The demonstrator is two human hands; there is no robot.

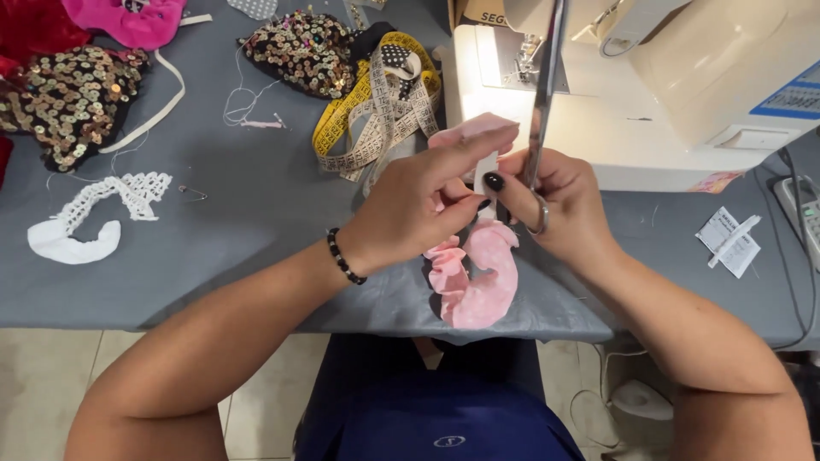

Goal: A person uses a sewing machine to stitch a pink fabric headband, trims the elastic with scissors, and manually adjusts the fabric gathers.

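We find the left hand [410, 209] pinching a white elastic strip [485, 171] that runs into a gathered pink fabric band [478, 277] lying at the near edge of the grey table [256, 205]. The right hand [559, 205] is closed around scissors [544, 85], blades raised beside the strip. We judge trimming is in hand; the cut calls for a taut, steady strip.

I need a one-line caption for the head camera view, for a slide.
Both hands, left and right, hold a pink ruffled fabric piece over a grey table, scissors in the right.
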